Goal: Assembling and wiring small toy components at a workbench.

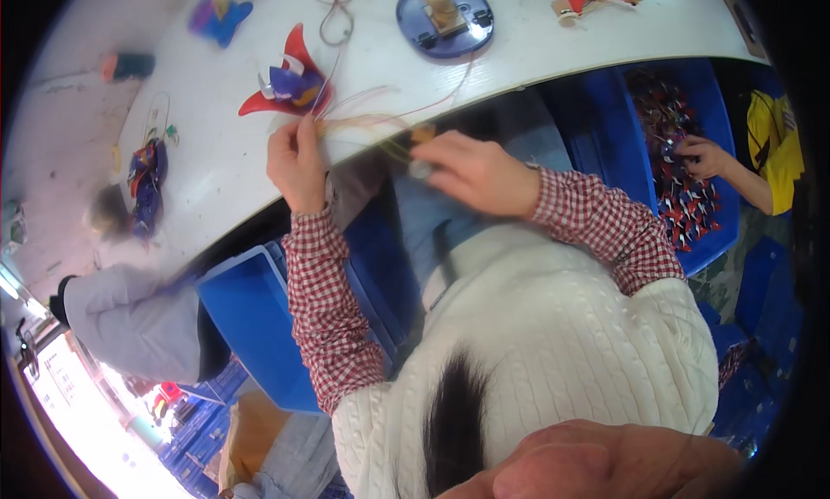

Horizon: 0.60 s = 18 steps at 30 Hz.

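Observation:
My left hand [296, 166] is closed at the table's front edge, thumb and finger pinching thin strings [363, 118] beside a winged toy figure [296, 82]. That figure is red, purple and white and lies on the white table. My right hand [484, 175] is just off the edge, its fingers closed near a small round grey piece [421, 169]. Motion blurs this piece, and I cannot make out its kind. Yellowish strands run between the two hands. Beyond the figure lies a looped cord [335, 23].
A blue oval base with a wooden post [443, 10] stands on the white table [216, 162]. Other toys [147, 188] lie at left, near a dark spool [131, 66]. A co-worker's hand [705, 157] reaches into a blue bin [724, 196] of small toys. Another blue bin [259, 326] stands beside my left arm.

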{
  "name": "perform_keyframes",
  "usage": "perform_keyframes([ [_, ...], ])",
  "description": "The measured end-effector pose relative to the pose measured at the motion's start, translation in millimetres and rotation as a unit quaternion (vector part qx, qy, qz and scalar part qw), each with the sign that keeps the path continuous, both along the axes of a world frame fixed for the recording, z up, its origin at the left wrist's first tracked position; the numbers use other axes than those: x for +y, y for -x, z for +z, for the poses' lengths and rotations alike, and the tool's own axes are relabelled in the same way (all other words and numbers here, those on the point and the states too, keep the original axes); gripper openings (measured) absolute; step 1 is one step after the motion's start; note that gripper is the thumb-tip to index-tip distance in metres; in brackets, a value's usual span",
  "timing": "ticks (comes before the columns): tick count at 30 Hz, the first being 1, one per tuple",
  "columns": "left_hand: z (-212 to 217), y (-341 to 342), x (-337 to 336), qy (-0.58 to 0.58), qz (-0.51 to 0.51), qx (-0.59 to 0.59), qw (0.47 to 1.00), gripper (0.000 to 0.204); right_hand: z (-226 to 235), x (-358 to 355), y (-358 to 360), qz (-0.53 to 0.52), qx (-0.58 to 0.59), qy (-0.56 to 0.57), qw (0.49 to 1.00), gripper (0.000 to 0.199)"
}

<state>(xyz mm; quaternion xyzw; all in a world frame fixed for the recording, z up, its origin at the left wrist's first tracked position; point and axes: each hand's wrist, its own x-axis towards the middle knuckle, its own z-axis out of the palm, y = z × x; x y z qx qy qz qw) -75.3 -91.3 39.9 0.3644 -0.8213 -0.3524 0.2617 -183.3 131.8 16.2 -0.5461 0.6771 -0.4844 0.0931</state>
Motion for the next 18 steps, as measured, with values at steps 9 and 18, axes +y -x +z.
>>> perform_keyframes([
  [9,-6,25,43,0.273,-0.054,0.12,0.953,0.033,42,-44,141,-0.165,0.092,0.004,0.982,0.048],
  [18,-12,58,51,0.19,-0.124,0.164,0.96,0.033,45,-32,168,-0.172,-0.412,0.109,0.888,0.028],
])
